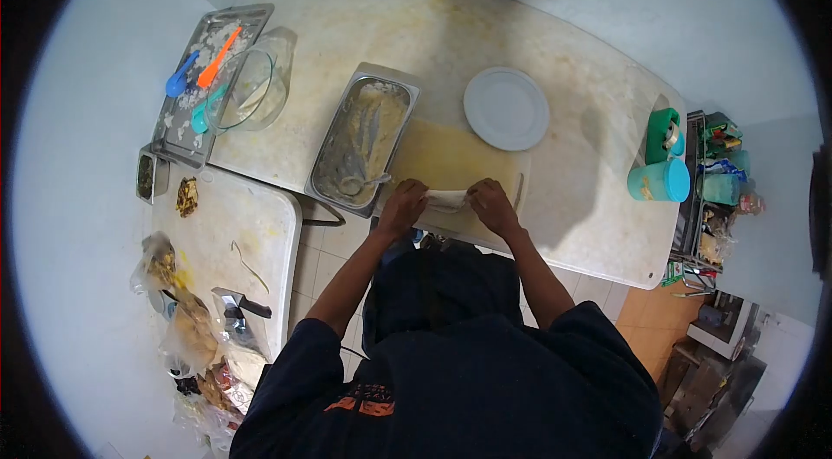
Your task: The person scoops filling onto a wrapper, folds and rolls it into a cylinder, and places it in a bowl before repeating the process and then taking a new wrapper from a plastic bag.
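A pale, flat strip that looks like folded dough or a wrapper (447, 199) stretches between my two hands, low over a yellowish cutting board (446, 154) at the table's near edge. My left hand (404, 206) pinches its left end, and my right hand (492, 204) pinches the right end. Just left of the board stands a deep metal pan (328, 143) with creamy yellowish filling smeared inside. A metal spoon (360, 182) leans in its near end, the handle close to my left hand. Beyond the board's right side sits a white plate (506, 109) with nothing on it.
At the far left, a metal tray (188, 140) holds white bits and coloured spoons, with a glass bowl (276, 82) overlapping it. A lower side table (269, 242) carries a knife (247, 303) and plastic bags (192, 333). Turquoise container (659, 182) and rack (691, 190) stand right.
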A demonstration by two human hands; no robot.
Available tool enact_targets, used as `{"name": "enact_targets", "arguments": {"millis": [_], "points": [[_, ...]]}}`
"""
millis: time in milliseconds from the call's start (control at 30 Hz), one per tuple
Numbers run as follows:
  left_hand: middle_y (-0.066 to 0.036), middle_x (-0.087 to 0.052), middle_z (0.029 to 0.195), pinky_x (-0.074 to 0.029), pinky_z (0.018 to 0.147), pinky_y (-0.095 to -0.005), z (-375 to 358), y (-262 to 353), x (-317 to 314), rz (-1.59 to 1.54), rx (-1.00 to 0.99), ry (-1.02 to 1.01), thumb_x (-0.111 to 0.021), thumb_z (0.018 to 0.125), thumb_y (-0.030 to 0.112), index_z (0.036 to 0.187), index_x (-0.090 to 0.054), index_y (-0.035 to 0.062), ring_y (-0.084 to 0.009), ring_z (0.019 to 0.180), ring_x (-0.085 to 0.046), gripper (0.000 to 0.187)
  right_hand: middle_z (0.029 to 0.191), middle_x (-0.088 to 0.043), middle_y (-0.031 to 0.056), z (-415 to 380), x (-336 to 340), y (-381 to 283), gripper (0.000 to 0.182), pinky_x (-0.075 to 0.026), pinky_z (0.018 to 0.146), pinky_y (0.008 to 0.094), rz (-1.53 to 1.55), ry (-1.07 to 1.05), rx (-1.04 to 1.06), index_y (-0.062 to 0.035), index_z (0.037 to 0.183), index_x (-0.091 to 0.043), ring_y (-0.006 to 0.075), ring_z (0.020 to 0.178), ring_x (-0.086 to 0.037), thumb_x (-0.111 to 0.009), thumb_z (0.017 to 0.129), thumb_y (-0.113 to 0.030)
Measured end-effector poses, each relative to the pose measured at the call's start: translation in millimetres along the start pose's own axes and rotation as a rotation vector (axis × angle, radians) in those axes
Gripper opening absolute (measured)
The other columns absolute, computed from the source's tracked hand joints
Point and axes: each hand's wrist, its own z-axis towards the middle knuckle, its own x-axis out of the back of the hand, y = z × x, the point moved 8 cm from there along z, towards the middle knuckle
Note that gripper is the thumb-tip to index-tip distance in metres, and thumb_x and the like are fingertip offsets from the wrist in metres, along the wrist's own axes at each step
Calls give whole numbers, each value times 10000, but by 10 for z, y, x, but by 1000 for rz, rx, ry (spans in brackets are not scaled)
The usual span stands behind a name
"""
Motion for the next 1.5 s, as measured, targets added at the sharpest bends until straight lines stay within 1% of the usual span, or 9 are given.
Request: {"name": "enact_targets", "arguments": {"millis": [167,367,467,600,767,967,1167,1267,1500], "points": [[-168,-594,1153,-471,944,-425,114,44,-93,75,18,-26,-676,827,111,1172,-600,44,-351,1105,-560,359,1025,-612,160,121,-113,90,250,-450,939,433,7,11,-42,-29,1077,-641,339,1070,-545,-655,876,-177],[-120,-560,1192,-457,959,-470,203,210,-346,231,19,-335,-764,741,125,1216,-600,85,-331,1183,-505,503,1110,-574,150,148,-265,-31,393,-455,931,449,-88,-178,-119,-49,1087,-629,353,1086,-531,-759,793,-275],[-131,-512,1255,-419,988,-504,180,158,-417,307,116,-467,-765,786,155,1296,-558,113,-357,1218,-467,552,1090,-585,149,149,-333,-34,413,-460,920,446,-83,-221,-89,-55,1073,-624,359,1058,-538,-787,759,-267],[-127,-541,1173,-432,949,-508,178,169,-412,263,85,-457,-767,782,152,1208,-622,113,-357,1158,-494,452,1023,-628,156,116,-383,30,407,-468,907,447,62,-229,-118,-44,1062,-612,370,1009,-563,-792,735,-208],[-109,-607,997,-467,884,-477,193,109,-383,166,62,-341,-789,708,185,983,-703,98,-330,1047,-561,302,987,-659,107,119,-260,-9,355,-494,844,388,269,-185,-160,-34,1039,-628,259,961,-626,-781,750,-172],[-136,-712,859,-536,745,-394,245,-66,-389,-275,307,-345,-792,742,214,999,-708,22,-245,769,-696,332,1037,-663,117,70,-255,175,352,-559,858,328,656,-259,-361,20,1159,-613,204,999,-651,-728,847,-97],[-150,-710,980,-566,714,-318,150,-180,-457,-637,684,-395,-742,883,251,1116,-656,-48,-195,812,-707,389,1048,-660,167,7,-277,251,358,-611,804,331,1067,-105,-591,27,1182,-591,237,952,-666,-729,867,-72],[-123,-698,864,-572,649,-261,114,-231,-457,-741,752,-256,-745,870,256,1125,-658,-34,-187,739,-710,396,1080,-640,171,6,-274,282,404,-608,829,334,1073,-107,-619,17,1231,-556,244,985,-656,-722,882,-101],[-110,-688,981,-614,712,-301,207,237,-273,-1035,753,-105,-773,839,150,1109,-641,-29,-200,828,-705,350,1047,-662,163,52,-31,125,408,-606,818,328,1129,-65,-597,23,1232,-555,222,961,-672,-722,883,-106]]}}
